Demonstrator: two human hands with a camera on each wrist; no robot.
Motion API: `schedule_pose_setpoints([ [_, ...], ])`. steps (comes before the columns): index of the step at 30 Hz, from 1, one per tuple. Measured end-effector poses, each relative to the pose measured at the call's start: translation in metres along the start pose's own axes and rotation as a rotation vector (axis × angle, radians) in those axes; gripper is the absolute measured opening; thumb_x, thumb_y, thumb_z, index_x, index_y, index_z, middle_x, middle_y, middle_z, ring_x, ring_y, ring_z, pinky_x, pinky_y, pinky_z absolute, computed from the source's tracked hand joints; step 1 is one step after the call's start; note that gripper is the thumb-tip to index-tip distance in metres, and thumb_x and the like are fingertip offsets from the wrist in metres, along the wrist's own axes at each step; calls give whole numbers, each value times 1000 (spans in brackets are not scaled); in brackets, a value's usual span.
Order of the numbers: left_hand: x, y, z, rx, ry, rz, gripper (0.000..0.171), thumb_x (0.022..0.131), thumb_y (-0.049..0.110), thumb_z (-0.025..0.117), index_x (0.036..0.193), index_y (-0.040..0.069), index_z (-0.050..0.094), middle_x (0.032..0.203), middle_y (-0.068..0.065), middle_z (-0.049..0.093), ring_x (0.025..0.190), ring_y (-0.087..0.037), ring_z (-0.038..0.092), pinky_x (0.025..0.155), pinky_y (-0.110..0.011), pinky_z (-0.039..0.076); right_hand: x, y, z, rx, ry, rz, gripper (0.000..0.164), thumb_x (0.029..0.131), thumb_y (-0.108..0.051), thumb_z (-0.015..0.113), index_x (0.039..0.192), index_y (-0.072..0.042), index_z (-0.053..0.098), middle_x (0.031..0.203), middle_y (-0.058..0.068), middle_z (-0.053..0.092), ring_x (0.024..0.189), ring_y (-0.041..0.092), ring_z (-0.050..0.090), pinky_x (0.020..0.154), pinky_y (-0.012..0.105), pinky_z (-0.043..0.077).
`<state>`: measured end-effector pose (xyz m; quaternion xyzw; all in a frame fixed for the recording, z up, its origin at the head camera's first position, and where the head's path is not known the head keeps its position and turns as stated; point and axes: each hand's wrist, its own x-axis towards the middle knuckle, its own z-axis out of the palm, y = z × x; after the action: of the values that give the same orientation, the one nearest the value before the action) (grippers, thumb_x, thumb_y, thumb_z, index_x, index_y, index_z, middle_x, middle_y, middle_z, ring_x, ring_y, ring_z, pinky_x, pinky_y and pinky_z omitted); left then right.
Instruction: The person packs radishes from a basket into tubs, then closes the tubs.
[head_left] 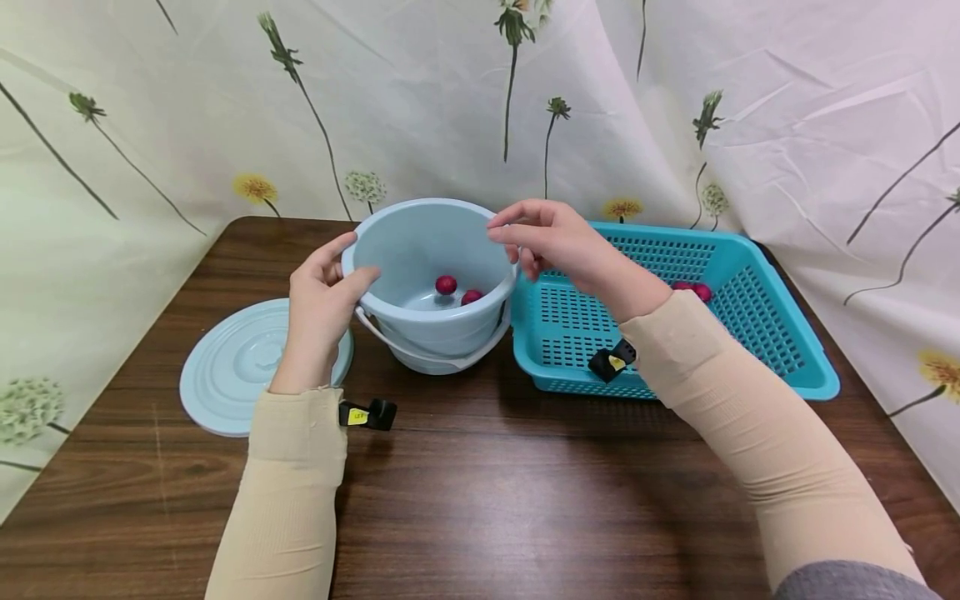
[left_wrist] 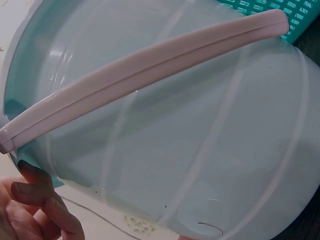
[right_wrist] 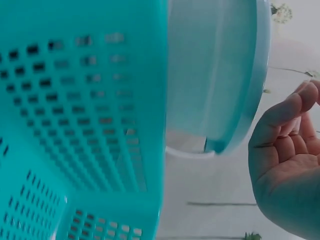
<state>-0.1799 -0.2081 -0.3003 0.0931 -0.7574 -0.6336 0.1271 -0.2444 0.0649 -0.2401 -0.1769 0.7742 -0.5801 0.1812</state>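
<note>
A pale blue bucket [head_left: 431, 337] stands mid-table with its handle [head_left: 457, 362] hanging down in front. Two small, round dark-red pieces [head_left: 446, 285] lie inside at the bottom. My left hand [head_left: 322, 304] grips the bucket's left rim, thumb over the inner edge and fingers outside. In the left wrist view the handle [left_wrist: 150, 67] crosses the bucket wall. Above the right rim hovers my right hand [head_left: 551, 237], fingers loosely bent, with nothing visible between thumb and fingertips. The right wrist view shows this hand [right_wrist: 287, 150] beside the bucket rim [right_wrist: 257, 75].
A turquoise slotted basket [head_left: 750, 321] stands right of the bucket, with more dark-red round pieces [head_left: 702, 292] in it, partly behind my right forearm. The pale blue lid [head_left: 225, 367] lies on the wooden table [head_left: 480, 500] at left. A floral cloth [head_left: 435, 100] hangs behind.
</note>
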Motion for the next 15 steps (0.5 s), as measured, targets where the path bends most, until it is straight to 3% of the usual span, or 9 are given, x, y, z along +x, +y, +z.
schedule_pose_setpoints([
  [15, -1, 1, 0, 9, 5, -2, 58, 89, 18, 69, 145, 17, 52, 78, 10, 60, 73, -5, 53, 62, -14, 47, 0, 12, -53, 5, 160, -7, 23, 99, -25, 60, 112, -8, 64, 72, 0, 54, 56, 14, 45, 57, 26, 44],
])
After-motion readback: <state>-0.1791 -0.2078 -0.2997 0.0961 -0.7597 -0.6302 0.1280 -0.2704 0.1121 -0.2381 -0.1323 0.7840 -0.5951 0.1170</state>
